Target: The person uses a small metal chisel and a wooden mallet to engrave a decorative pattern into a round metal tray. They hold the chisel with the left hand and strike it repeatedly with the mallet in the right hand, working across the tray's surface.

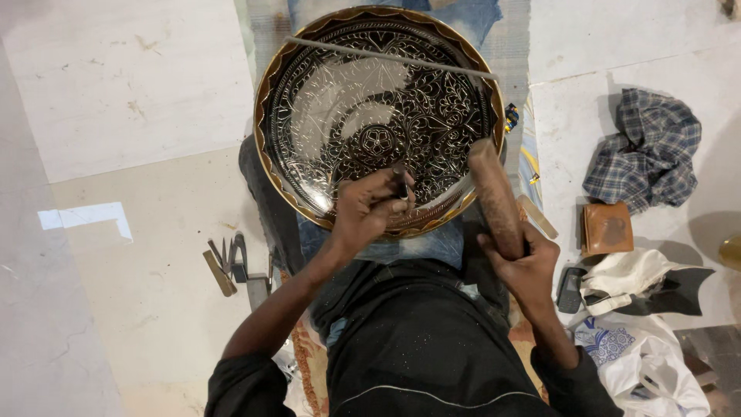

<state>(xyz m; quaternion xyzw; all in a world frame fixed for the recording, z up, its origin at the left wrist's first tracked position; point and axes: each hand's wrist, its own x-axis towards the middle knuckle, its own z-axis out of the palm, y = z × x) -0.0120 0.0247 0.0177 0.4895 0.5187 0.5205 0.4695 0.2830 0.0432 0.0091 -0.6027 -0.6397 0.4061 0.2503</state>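
At the near rim of the engraved metal tray (378, 116), the left hand (369, 212) has its grip closed around a small chisel (401, 184), tip set on the patterned surface. The right hand (525, 259) is wrapped tight on a wooden mallet (494, 197), raised just beside the chisel. The tray rests on the person's lap above the floor (131, 85). Engraving looks to be under way; the next strike calls for a steady chisel. Spare tools (231, 262) lie left, a checked cloth (644, 150) right.

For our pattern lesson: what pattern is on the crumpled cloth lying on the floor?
Blue-grey and white checks on the crumpled cloth, seen in the head view.
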